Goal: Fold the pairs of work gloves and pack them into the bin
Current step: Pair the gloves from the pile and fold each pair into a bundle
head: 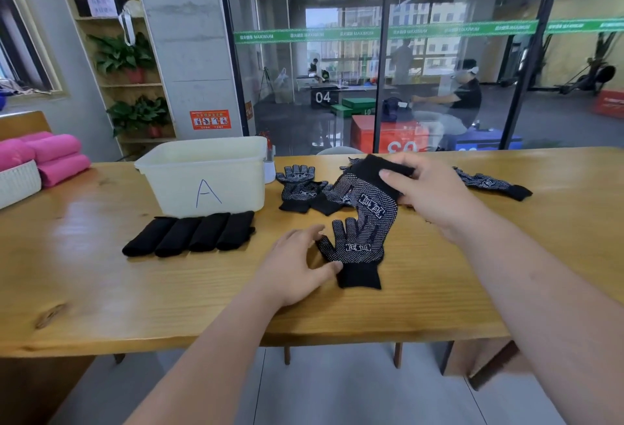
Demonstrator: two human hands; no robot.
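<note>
A black dotted work glove [353, 249] lies flat on the wooden table [101, 289], cuff toward me. My left hand [297, 266] touches its left side, thumb at the cuff and fingers relaxed. My right hand [429, 188] grips the cuff of a second dotted glove [371, 201], held up so that its fingers hang onto the flat one. Several folded black glove bundles [189, 234] lie in a row before the white bin marked A [206, 178].
More loose gloves [304, 188] lie behind, right of the bin, and another glove [493, 183] lies at the far right. A white basket [17, 181] and pink rolled towels [54, 154] stand at the far left. A glass wall runs behind the table.
</note>
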